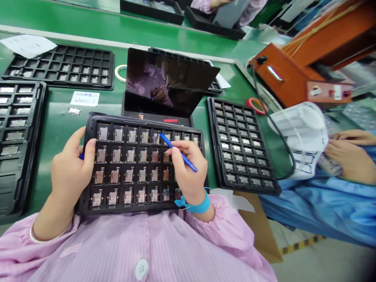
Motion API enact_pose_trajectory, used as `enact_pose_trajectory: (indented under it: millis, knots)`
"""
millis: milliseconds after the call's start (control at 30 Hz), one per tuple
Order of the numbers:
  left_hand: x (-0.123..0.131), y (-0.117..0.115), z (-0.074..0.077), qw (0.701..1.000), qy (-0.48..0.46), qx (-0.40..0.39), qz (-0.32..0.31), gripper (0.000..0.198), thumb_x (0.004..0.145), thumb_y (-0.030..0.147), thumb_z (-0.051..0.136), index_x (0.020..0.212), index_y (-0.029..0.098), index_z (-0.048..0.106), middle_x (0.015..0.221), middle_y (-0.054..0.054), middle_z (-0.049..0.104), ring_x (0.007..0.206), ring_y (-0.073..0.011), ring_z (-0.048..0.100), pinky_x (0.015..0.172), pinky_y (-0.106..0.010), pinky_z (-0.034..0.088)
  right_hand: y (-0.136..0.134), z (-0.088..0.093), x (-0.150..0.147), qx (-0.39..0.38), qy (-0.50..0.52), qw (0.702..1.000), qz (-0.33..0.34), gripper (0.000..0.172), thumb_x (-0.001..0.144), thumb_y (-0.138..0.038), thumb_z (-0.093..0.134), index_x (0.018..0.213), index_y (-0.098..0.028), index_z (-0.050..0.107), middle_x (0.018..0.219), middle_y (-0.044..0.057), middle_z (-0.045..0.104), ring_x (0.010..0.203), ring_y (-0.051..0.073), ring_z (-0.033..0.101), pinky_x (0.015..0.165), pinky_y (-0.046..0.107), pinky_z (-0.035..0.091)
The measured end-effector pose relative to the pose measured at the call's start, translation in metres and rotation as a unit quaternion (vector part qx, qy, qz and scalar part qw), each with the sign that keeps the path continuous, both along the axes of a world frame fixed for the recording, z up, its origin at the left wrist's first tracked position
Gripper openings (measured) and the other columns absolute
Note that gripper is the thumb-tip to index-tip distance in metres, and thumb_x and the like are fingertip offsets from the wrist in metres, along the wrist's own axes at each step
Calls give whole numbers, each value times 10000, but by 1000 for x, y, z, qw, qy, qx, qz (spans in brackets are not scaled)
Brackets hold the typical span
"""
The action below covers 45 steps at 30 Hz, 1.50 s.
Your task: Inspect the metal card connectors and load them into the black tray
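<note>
A black compartment tray [145,213] lies tilted in front of my body, with a small silver metal part in each visible pocket. My left hand [72,168] grips its left edge, thumb on top; a bit of something blue shows beside that thumb. Between the fingers of my right hand [190,168] is a blue pen [179,152]. The pen's tip is at a silver part [156,137] in the top row; whether it touches I cannot tell. My right hand covers several pockets on the tray's right side. A blue band [201,203] circles my right wrist.
Behind the tray stands a dark glossy screen [167,84]. Filled trays flank it: a right tray [216,149] and a left tray [38,129]. A partly filled tray [110,70] lies farther back. A handwritten label [85,98] and loose part [74,111] lie left. A co-worker's hands [349,156] are at right.
</note>
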<state>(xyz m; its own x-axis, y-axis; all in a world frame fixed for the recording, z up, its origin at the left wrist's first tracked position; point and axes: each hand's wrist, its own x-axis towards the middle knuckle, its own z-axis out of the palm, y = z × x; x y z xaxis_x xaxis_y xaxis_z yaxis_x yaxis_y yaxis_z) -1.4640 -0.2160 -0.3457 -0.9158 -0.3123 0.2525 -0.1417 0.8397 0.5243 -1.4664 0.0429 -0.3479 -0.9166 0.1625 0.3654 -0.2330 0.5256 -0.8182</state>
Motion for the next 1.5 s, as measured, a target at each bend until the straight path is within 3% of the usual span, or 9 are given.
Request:
enact_pose_trajectory:
  millis: [267, 533, 1067, 1500]
  knots:
    - [0, 1, 3, 1000, 0, 1, 0, 445, 936, 426, 499, 1335, 252, 591, 790, -47, 745, 724, -239, 641, 612, -290, 384, 2, 0, 2, -13, 1, 1000, -2, 88, 920, -225, 567, 959, -215, 645, 804, 3, 698, 741, 173, 686, 702, 337, 541]
    - [-1, 1, 4, 1000, -6, -10, -2, 451, 935, 419, 503, 1345, 251, 587, 766, -38, 736, 686, -220, 630, 613, -284, 386, 19, -2, 4, -32, 16, 997, -65, 86, 926, -246, 577, 967, -216, 646, 790, 2, 702, 725, 174, 689, 688, 332, 538]
    - [1, 0, 2, 1000, 4, -14, 3, 465, 929, 427, 497, 1346, 243, 588, 782, -57, 745, 711, -262, 645, 619, -310, 389, 18, -2, 1, -16, -1, 999, -46, 71, 908, -196, 571, 910, -215, 639, 755, -17, 681, 701, 152, 662, 679, 300, 529]
    - [1, 2, 6, 1000, -13, -23, 5, 465, 927, 436, 494, 1361, 289, 575, 765, -40, 730, 689, -249, 630, 604, -308, 375, 38, -3, 3, -40, 8, 992, -115, 74, 901, -207, 563, 895, -205, 636, 703, -19, 678, 667, 154, 671, 659, 296, 529]
